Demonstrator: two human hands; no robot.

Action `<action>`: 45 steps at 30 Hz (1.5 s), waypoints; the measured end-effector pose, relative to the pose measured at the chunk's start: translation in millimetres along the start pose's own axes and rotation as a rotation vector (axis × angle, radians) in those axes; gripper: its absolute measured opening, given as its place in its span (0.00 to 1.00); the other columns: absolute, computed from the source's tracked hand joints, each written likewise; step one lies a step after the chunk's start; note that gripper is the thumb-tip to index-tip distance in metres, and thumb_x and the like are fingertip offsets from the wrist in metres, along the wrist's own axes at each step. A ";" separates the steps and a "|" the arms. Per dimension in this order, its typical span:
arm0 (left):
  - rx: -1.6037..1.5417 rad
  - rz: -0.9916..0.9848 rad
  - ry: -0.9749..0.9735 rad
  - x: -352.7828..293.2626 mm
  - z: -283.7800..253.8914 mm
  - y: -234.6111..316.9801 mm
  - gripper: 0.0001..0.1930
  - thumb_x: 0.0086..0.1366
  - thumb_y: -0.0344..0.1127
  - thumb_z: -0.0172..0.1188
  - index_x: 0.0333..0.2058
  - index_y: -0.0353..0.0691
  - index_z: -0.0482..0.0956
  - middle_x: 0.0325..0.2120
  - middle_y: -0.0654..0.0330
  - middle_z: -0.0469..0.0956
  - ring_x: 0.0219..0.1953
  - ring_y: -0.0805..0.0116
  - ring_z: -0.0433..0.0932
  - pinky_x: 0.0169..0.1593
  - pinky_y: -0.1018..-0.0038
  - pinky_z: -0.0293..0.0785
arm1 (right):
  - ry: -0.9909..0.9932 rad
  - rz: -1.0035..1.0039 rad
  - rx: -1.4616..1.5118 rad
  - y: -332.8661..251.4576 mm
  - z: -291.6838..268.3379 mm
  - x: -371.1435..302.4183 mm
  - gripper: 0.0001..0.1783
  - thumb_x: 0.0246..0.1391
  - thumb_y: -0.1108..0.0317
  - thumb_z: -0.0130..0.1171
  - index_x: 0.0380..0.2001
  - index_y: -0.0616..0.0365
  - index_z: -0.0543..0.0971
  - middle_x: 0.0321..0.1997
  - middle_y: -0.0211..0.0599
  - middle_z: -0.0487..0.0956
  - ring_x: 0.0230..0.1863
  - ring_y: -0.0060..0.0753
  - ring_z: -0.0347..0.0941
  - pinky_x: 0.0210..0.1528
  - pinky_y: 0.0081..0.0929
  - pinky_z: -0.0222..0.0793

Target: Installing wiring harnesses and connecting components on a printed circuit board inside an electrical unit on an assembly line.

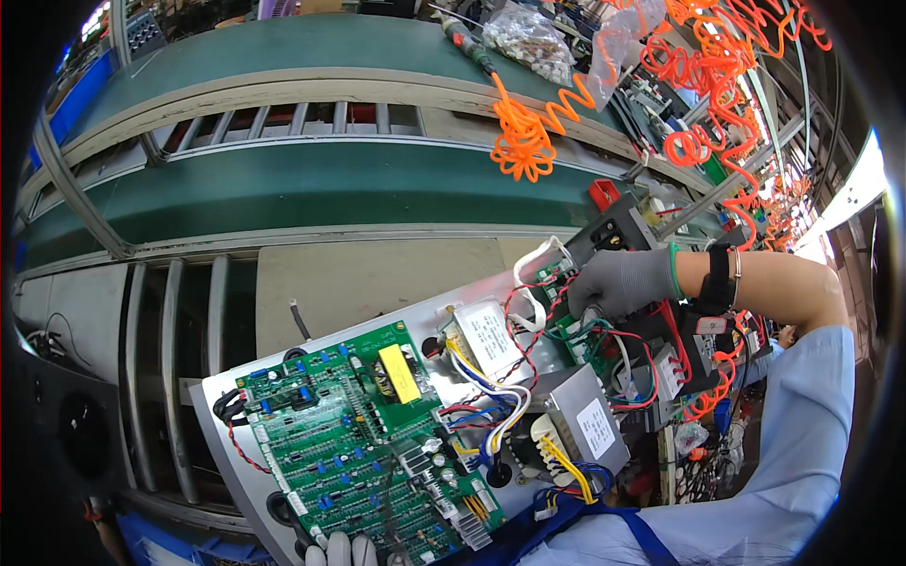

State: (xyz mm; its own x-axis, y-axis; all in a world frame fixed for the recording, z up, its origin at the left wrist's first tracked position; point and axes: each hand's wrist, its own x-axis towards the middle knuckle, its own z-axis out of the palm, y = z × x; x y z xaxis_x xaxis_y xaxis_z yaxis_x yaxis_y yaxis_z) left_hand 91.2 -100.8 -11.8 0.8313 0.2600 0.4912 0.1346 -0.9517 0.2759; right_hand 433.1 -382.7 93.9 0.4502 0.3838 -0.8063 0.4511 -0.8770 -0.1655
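Right hand (623,283) curled over small board (593,347); grip hidden | left hand (342,550) by big board (326,448); I can't tell its grip | I'd keep white wire (518,274) clear

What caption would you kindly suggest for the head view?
Gloved right hand among wires, gloved left fingertips by the large green printed circuit board.
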 end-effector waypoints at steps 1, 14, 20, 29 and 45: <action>0.035 -0.013 0.008 -0.6 -0.8 1.2 0.18 0.63 0.48 0.51 0.37 0.41 0.81 0.42 0.56 0.81 0.51 0.52 0.74 0.66 0.48 0.47 | 0.000 0.002 0.007 2.5 2.0 0.2 0.10 0.53 0.70 0.60 0.39 0.60 0.80 0.30 0.39 0.81 0.26 0.29 0.78 0.31 0.29 0.73; 0.139 -0.023 0.115 3.3 -1.0 11.8 0.14 0.63 0.45 0.53 0.37 0.43 0.81 0.41 0.61 0.80 0.49 0.62 0.75 0.65 0.56 0.51 | 0.104 0.000 0.175 0.3 5.7 7.2 0.09 0.49 0.70 0.62 0.26 0.67 0.79 0.18 0.36 0.77 0.19 0.24 0.74 0.22 0.25 0.70; 0.214 0.009 0.173 -5.6 6.4 15.2 0.18 0.66 0.41 0.45 0.45 0.34 0.72 0.47 0.51 0.74 0.54 0.50 0.70 0.66 0.45 0.51 | 0.160 0.082 0.029 -9.4 4.3 -2.6 0.13 0.49 0.62 0.64 0.33 0.62 0.82 0.21 0.37 0.79 0.21 0.30 0.76 0.26 0.30 0.72; -1.993 -0.985 -1.399 -73.7 49.0 92.2 0.39 0.67 0.63 0.48 0.63 0.36 0.61 0.51 0.50 0.74 0.43 0.65 0.76 0.43 0.76 0.71 | 0.823 -0.404 -0.412 -76.4 52.0 -119.8 0.10 0.50 0.64 0.59 0.34 0.56 0.79 0.29 0.44 0.77 0.35 0.49 0.76 0.37 0.42 0.70; -1.053 -0.257 -0.603 -61.9 -34.7 97.2 0.07 0.57 0.28 0.61 0.35 0.37 0.78 0.26 0.61 0.75 0.32 0.71 0.74 0.37 0.75 0.69 | 0.823 -0.899 -0.056 -139.2 113.3 -142.4 0.21 0.55 0.56 0.57 0.47 0.59 0.75 0.35 0.46 0.77 0.37 0.49 0.76 0.40 0.43 0.71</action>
State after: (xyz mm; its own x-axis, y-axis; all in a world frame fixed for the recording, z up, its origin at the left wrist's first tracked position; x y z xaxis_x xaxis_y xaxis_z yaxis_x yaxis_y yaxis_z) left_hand 34.1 -203.8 13.3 0.9977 0.0378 -0.0570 0.0639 -0.2174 0.9740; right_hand 218.9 -348.0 167.4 0.3051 0.9338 0.1871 0.8767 -0.1986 -0.4381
